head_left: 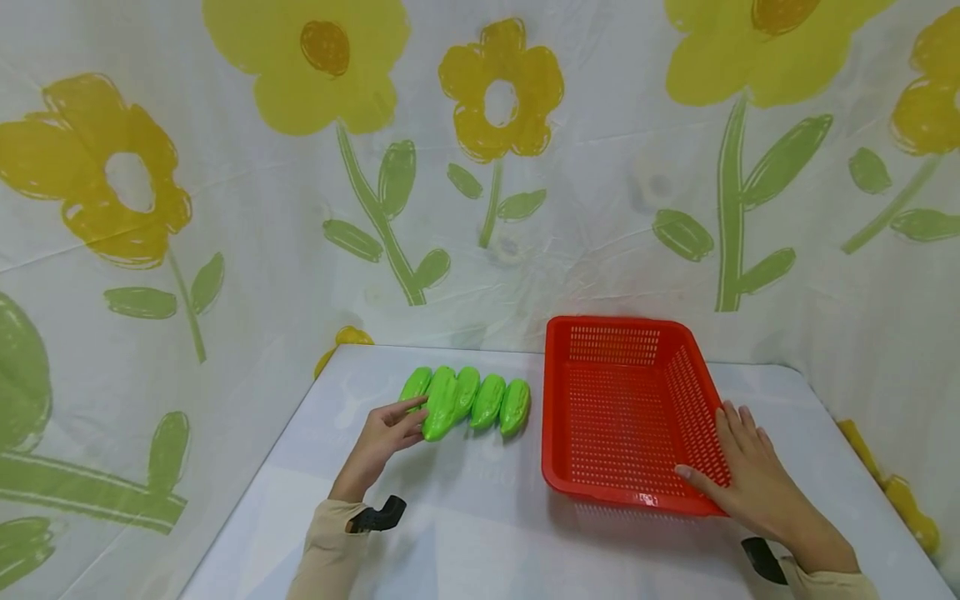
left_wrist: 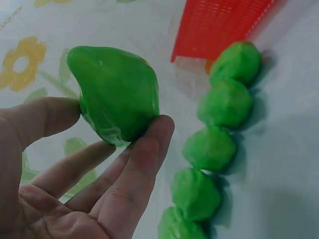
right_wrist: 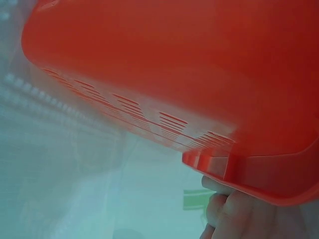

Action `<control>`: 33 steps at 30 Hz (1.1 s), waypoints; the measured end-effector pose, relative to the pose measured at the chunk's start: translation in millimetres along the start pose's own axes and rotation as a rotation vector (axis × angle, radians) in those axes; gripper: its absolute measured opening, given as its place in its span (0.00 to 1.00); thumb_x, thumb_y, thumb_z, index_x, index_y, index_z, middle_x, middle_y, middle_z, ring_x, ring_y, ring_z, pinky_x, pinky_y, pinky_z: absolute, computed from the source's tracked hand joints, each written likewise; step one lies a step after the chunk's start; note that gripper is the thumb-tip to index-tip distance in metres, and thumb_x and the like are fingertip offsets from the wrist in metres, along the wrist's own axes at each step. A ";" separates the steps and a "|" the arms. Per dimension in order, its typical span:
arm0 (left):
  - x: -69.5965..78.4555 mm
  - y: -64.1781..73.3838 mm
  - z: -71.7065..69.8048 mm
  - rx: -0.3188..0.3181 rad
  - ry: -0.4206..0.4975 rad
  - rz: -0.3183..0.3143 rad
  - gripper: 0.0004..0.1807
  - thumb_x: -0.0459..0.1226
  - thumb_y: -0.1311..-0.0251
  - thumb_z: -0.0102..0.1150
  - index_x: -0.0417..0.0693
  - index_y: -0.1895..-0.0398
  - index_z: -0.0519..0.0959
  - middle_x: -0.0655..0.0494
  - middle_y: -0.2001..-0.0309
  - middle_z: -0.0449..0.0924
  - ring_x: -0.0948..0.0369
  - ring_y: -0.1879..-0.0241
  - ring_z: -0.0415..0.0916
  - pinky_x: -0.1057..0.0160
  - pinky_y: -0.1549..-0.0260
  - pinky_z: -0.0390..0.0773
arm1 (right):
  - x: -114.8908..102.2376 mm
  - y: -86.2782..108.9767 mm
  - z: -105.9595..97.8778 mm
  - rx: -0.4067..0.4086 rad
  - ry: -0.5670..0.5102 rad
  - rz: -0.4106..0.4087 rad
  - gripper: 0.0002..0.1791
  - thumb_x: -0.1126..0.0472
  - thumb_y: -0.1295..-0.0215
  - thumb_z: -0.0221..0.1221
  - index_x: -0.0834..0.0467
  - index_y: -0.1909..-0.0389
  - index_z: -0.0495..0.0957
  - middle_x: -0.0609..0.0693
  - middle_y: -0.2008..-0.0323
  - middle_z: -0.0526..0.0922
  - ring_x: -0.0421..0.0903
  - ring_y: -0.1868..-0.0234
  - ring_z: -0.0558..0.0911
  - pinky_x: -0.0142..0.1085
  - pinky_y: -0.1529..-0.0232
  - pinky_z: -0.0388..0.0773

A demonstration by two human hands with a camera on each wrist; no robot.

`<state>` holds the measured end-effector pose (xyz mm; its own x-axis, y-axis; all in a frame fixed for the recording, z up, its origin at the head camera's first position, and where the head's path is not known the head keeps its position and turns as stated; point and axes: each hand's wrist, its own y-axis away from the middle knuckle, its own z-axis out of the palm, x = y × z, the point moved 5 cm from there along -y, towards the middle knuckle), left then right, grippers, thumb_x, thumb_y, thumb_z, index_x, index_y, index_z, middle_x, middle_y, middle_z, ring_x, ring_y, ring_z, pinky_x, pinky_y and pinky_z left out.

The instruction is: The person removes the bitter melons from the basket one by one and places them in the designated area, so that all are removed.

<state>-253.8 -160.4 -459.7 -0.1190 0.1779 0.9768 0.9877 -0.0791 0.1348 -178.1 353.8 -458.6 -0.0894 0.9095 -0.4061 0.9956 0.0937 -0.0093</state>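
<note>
My left hand [head_left: 386, 433] grips a glossy green cucumber-like vegetable [head_left: 441, 406] between thumb and fingers. In the left wrist view this vegetable [left_wrist: 117, 92] shows end-on, apart from a row of similar green vegetables [left_wrist: 227, 104]. The row [head_left: 489, 400] lies side by side on the table in the head view, partly hidden by the held one. My right hand [head_left: 765, 483] rests along the right side of a red plastic basket [head_left: 551, 417], fingers straight outside it and thumb over the rim near the front corner. In the right wrist view its fingers [right_wrist: 244, 214] touch the basket's underside rim.
The basket stands right of the row on a white table [head_left: 480, 517], and I see nothing inside it. Behind and beside the table hangs a white cloth [head_left: 600, 167] printed with yellow flowers and green leaves.
</note>
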 end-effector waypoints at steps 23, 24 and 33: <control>-32.8 3.7 -14.6 -0.035 -0.056 -0.038 0.28 0.38 0.29 0.62 0.35 0.30 0.72 0.39 0.48 0.87 0.59 0.56 0.87 0.55 0.51 0.88 | -2.0 1.3 -0.9 0.008 -0.005 -0.009 0.69 0.29 0.37 0.58 0.71 0.20 0.31 0.75 0.20 0.34 0.71 0.19 0.28 0.75 0.24 0.33; -34.1 3.8 -14.8 -0.039 -0.054 -0.040 0.28 0.38 0.29 0.62 0.34 0.30 0.72 0.39 0.48 0.87 0.59 0.55 0.88 0.55 0.51 0.88 | -1.7 1.4 -0.8 0.009 -0.005 -0.010 0.69 0.28 0.37 0.58 0.71 0.20 0.31 0.74 0.19 0.34 0.71 0.19 0.28 0.75 0.24 0.33; -41.4 5.9 -17.1 -0.107 -0.050 -0.028 0.30 0.39 0.28 0.61 0.32 0.28 0.70 0.38 0.46 0.86 0.62 0.56 0.87 0.54 0.50 0.88 | -0.4 1.4 0.8 0.002 -0.015 -0.015 0.69 0.28 0.37 0.58 0.70 0.19 0.31 0.74 0.19 0.34 0.71 0.19 0.27 0.74 0.24 0.31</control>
<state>-244.7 -185.0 -496.6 -0.1390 0.2303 0.9631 0.9673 -0.1767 0.1819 -176.7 353.2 -459.2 -0.1043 0.9016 -0.4199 0.9941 0.1067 -0.0178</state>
